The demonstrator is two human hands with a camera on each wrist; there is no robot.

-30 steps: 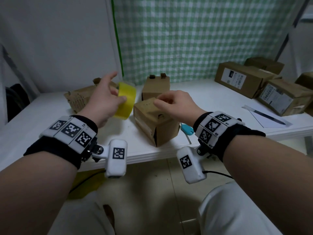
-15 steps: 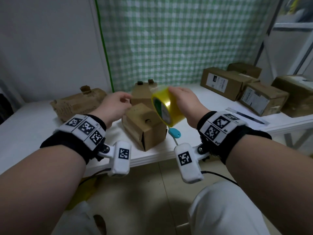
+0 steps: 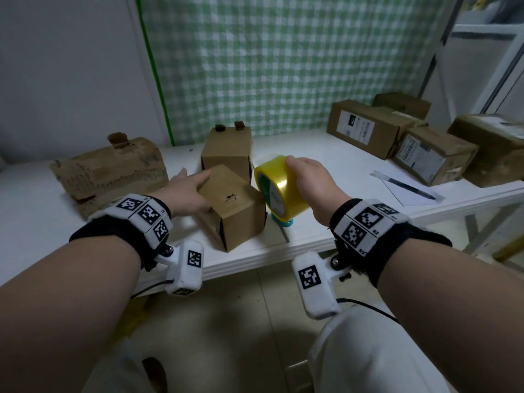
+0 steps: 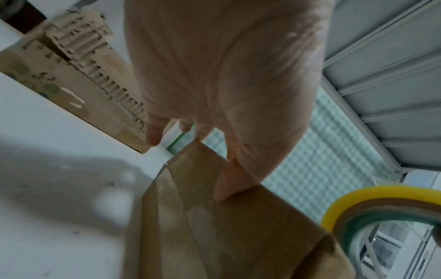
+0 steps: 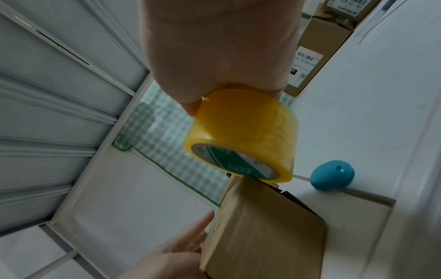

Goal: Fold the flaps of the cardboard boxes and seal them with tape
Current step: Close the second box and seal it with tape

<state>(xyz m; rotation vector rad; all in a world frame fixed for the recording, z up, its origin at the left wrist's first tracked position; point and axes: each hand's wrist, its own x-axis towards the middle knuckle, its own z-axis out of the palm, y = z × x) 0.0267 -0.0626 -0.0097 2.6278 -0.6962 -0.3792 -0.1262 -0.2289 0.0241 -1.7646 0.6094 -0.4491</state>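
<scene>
A small brown cardboard box (image 3: 232,205) lies tilted near the front edge of the white table (image 3: 42,217). My left hand (image 3: 187,191) rests on the box's left top edge with its fingers straight; the thumb (image 4: 226,186) lies on the box (image 4: 226,236). My right hand (image 3: 309,180) grips a yellow tape roll (image 3: 279,190) just right of the box, held on edge. The right wrist view has the tape roll (image 5: 241,136) above the box (image 5: 262,232), with my left hand's fingers (image 5: 190,239) beside it.
A second small box (image 3: 226,154) stands behind the first. A torn cardboard box (image 3: 110,171) lies at the left. Several labelled boxes (image 3: 365,126) sit at the back right, with a pen on paper (image 3: 408,188). A blue-handled tool (image 5: 331,175) lies under the roll.
My right hand has carried the tape roll lower and a little right of the box. My left hand uncurled and now lies flat on the box's left edge.
</scene>
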